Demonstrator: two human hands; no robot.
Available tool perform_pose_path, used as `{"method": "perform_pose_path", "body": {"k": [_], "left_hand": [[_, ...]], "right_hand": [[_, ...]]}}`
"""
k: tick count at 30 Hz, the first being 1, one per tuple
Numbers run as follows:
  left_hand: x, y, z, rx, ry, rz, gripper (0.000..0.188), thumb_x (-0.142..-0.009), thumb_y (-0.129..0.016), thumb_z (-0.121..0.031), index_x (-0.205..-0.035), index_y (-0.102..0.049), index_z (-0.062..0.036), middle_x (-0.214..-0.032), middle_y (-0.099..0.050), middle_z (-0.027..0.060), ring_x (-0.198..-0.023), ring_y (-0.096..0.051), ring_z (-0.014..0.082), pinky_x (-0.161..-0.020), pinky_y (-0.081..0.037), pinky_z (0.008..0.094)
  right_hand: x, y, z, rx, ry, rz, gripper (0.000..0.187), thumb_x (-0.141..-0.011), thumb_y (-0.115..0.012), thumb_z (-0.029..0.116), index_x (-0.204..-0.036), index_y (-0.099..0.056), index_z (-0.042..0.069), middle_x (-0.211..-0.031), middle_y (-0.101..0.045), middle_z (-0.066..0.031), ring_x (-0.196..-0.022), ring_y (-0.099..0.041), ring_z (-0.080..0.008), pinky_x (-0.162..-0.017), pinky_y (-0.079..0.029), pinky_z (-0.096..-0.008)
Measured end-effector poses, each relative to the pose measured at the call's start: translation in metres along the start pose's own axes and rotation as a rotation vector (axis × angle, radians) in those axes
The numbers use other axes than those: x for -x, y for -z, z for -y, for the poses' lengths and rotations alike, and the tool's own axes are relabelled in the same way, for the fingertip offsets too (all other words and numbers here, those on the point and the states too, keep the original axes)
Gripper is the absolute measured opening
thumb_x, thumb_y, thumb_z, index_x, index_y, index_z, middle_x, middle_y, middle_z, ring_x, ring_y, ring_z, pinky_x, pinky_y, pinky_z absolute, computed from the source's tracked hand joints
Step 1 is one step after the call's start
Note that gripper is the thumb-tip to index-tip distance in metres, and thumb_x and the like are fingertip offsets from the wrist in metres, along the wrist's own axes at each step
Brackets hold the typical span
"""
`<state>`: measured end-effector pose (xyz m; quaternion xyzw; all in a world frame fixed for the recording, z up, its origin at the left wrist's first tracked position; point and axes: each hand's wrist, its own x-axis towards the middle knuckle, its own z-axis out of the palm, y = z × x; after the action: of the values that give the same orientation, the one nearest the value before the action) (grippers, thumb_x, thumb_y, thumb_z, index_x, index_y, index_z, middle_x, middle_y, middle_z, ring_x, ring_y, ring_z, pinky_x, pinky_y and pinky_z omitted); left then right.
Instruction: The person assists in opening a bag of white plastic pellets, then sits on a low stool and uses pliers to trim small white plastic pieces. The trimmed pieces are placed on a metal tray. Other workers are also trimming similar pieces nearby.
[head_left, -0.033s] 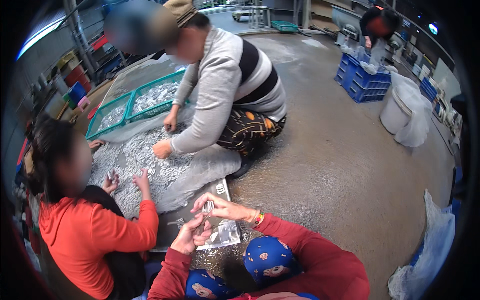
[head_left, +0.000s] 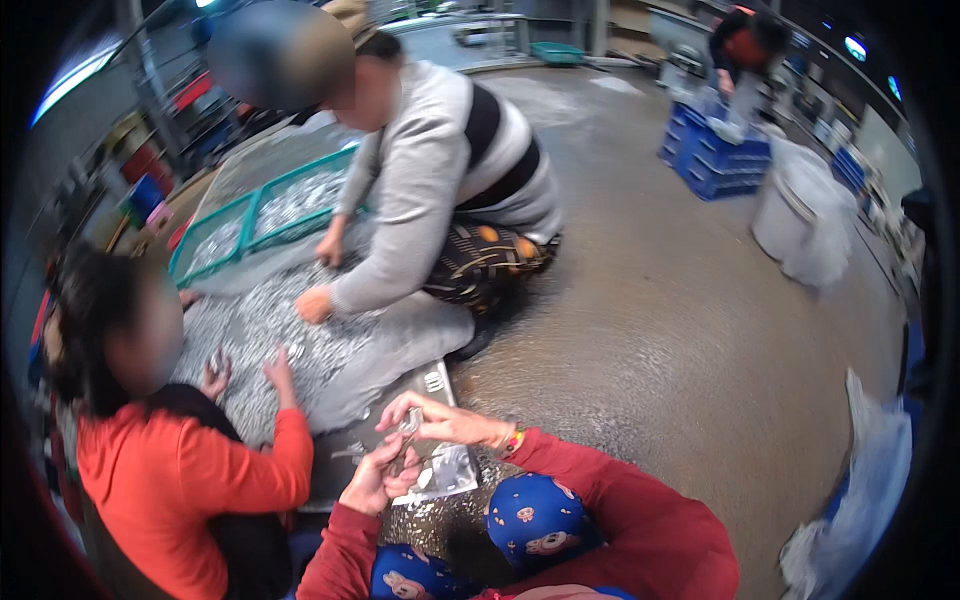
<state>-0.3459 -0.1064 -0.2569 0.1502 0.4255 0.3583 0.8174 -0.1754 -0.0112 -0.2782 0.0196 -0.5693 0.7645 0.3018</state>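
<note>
Close together above the front corner of a low table (head_left: 405, 385), my two hands meet over a small stack of silvery metal pieces (head_left: 412, 420). My right hand (head_left: 445, 420) pinches it from above, fingers bent. Below it, my left hand (head_left: 375, 480) is closed, with its fingertips at the lower end of the stack; blur hides what else it may hold. Beneath my hands lies a clear plastic bag (head_left: 452, 468) with shiny contents. A few joined metal pieces (head_left: 434, 381) rest at the table's edge.
A wide heap of small metal pieces (head_left: 265, 315) covers whitish netting (head_left: 395, 345). Two co-workers, in an orange hoodie (head_left: 220, 470) and a striped sweater (head_left: 440, 150), reach into it. Green baskets (head_left: 250, 215) stand behind. Blue crates (head_left: 715, 160) and a white bucket (head_left: 785, 215) stand far right.
The whole picture has shifted slightly left and blurred. My hands stay together on the metal pieces, whose stack looks turned a little. The co-workers' hands remain at the heap.
</note>
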Motion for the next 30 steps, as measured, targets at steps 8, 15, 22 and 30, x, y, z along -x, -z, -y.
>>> {"method": "perform_pose_path", "body": {"k": [8,15,22,30], "left_hand": [[-0.019,-0.004,-0.014,-0.167,0.026,0.043,0.041,-0.090,-0.045,-0.045,-0.071,-0.046,-0.0093,-0.058,-0.036,-0.0001,-0.039,-0.022,0.0042,-0.034,-0.015,0.0185],[-0.021,-0.021,0.000,-0.318,-0.445,-0.212,0.028,-0.091,-0.048,-0.033,-0.081,-0.056,-0.0076,-0.061,-0.045,-0.0054,-0.045,-0.037,0.0024,-0.038,-0.023,0.0167],[-0.031,-0.050,0.009,-0.335,-0.492,-0.382,0.034,-0.093,-0.046,-0.034,-0.070,-0.050,-0.0098,-0.058,-0.038,-0.0080,-0.046,-0.028,0.0015,-0.039,-0.019,0.0198],[-0.018,-0.034,0.005,-1.330,-1.042,-0.519,0.012,-0.086,-0.054,-0.011,-0.078,-0.053,-0.0023,-0.065,-0.054,0.0161,-0.056,-0.054,0.0358,-0.049,-0.042,0.0412]], "right_hand": [[-0.002,0.011,-0.006,0.038,0.022,-0.113,0.027,-0.086,-0.051,0.013,-0.110,-0.045,0.001,-0.119,-0.048,-0.0121,-0.111,-0.049,-0.0200,-0.094,-0.041,-0.0348],[-0.008,0.012,-0.003,-0.101,-0.063,-0.397,0.035,-0.085,-0.057,0.006,-0.119,-0.052,0.000,-0.114,-0.058,-0.0099,-0.103,-0.057,-0.0209,-0.089,-0.047,-0.0338],[-0.006,0.013,-0.019,-0.130,0.257,-0.489,0.028,-0.079,-0.058,-0.006,-0.106,-0.060,0.001,-0.118,-0.048,-0.0109,-0.110,-0.051,-0.0294,-0.093,-0.047,-0.0411],[-0.015,0.020,0.024,-0.691,0.069,-0.212,0.051,-0.091,-0.046,0.038,-0.129,-0.043,0.003,-0.137,-0.034,-0.0207,-0.117,-0.046,-0.0375,-0.098,-0.039,-0.0455]]}}
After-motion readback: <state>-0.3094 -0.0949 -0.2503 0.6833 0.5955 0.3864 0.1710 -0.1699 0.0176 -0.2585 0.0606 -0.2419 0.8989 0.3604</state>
